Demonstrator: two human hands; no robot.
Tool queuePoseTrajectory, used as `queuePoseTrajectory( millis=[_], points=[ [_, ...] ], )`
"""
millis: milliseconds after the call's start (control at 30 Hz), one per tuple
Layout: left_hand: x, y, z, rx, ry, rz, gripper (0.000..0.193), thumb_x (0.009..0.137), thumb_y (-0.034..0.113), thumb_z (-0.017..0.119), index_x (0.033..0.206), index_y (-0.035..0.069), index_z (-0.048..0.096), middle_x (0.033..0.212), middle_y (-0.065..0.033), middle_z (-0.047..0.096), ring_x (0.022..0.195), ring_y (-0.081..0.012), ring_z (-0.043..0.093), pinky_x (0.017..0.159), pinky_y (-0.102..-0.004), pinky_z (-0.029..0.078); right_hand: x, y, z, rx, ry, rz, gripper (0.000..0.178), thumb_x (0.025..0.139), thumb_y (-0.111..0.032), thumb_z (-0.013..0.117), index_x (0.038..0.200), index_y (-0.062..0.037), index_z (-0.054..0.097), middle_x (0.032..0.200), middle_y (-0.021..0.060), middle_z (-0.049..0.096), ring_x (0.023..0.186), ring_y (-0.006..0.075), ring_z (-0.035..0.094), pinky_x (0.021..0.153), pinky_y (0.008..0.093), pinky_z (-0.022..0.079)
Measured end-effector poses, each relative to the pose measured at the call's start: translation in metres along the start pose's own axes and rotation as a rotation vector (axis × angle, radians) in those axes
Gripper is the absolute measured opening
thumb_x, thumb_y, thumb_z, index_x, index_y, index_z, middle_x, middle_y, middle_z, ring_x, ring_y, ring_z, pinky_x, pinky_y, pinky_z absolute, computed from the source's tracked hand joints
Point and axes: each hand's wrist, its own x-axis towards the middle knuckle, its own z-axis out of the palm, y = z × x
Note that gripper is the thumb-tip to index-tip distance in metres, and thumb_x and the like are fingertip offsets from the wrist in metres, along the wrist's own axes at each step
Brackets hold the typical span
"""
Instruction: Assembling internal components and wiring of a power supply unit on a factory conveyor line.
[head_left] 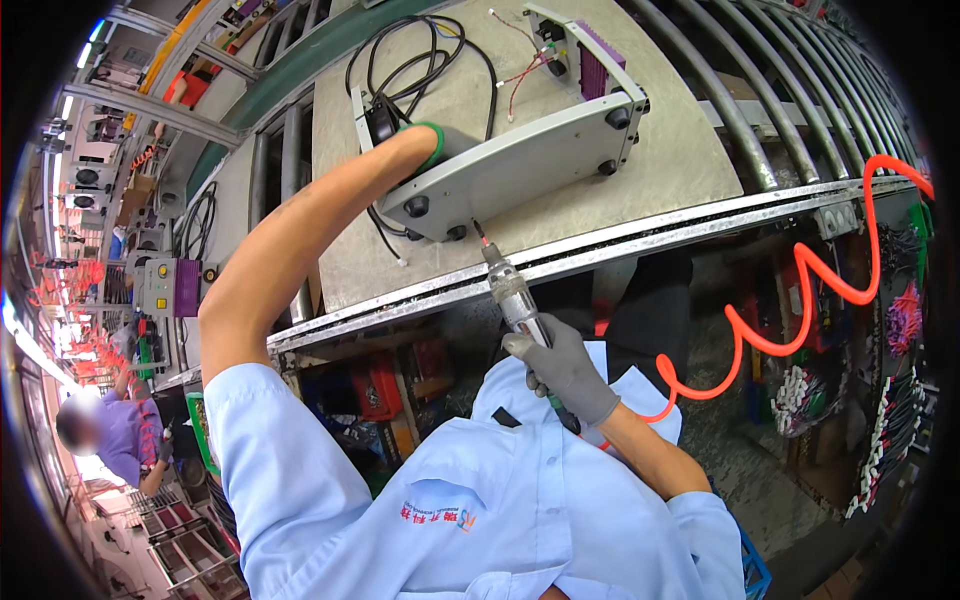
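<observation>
A light-blue shirt (500, 525) lies below the right grip (572, 368) — clamped round a pneumatic screwdriver (516, 302). Beyond it, a grey metal casing (530, 162) partly hides the left grip (455, 149) — can't tell its state.

grey chassis (530, 165) | on side | power screwdriver (513, 296) | bit (479, 231) near chassis

Casing (530, 165): smooth matt finish, looks like painted metal. Driver (513, 298): metal body, scuffed, dull sheen. Hose (873, 220): glossy plastic. Glove (575, 370): matt cloth. Shirt (500, 540): smooth cloth. Rail (640, 243): metal, worn.
</observation>
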Motion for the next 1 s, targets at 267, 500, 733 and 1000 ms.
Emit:
queuePoseTrajectory(
  millis=[267,500,733,1000],
  points=[
    [0.013,-0.024,-0.003,0.028,-0.01,0.041,0.044,0.091,0.028,0.061,0.125,0.003,0.07,0.112,-0.0221,0.073,0.092,-0.0261,0.071,0.085,-0.0414,0.053,0.001,0.0,-0.003,0.021,-0.01,0.009,0.033,0.091,-0.03,0.074,0.103,-0.0027,0.059,0.073,0.0013,0.056,0.049,0.0077,0.052,0.042,0.0261,0.042],
    [0.009,-0.026,-0.005,0.073,0.014,0.054,0.043,0.09,0.029,0.06,0.124,0.003,0.07,0.11,-0.0218,0.073,0.091,-0.0262,0.071,0.084,-0.0413,0.053,-0.001,-0.002,-0.002,0.019,-0.014,0.011,0.031,0.093,-0.029,0.071,0.102,-0.0024,0.058,0.071,0.0008,0.055,0.05,0.0075,0.055,0.043,0.0253,0.043],
    [0.016,-0.02,-0.006,0.174,0.047,0.081,0.043,0.09,0.029,0.06,0.122,0.002,0.071,0.109,-0.0216,0.073,0.09,-0.0263,0.07,0.084,-0.0411,0.053,0.001,0.003,-0.003,0.051,-0.049,0.04,0.033,0.094,-0.031,0.07,0.106,-0.0028,0.058,0.074,0.001,0.053,0.051,0.0072,0.054,0.044,0.0242,0.043],
    [0.023,-0.016,-0.001,0.23,0.099,0.074,0.043,0.09,0.03,0.059,0.121,0.002,0.072,0.106,-0.0213,0.074,0.089,-0.0264,0.07,0.083,-0.041,0.053,0.003,0.009,-0.001,0.073,-0.07,0.047,0.033,0.095,-0.034,0.067,0.104,-0.0034,0.058,0.083,0.0023,0.058,0.053,0.0078,0.056,0.045,0.0231,0.044]
  ],
)
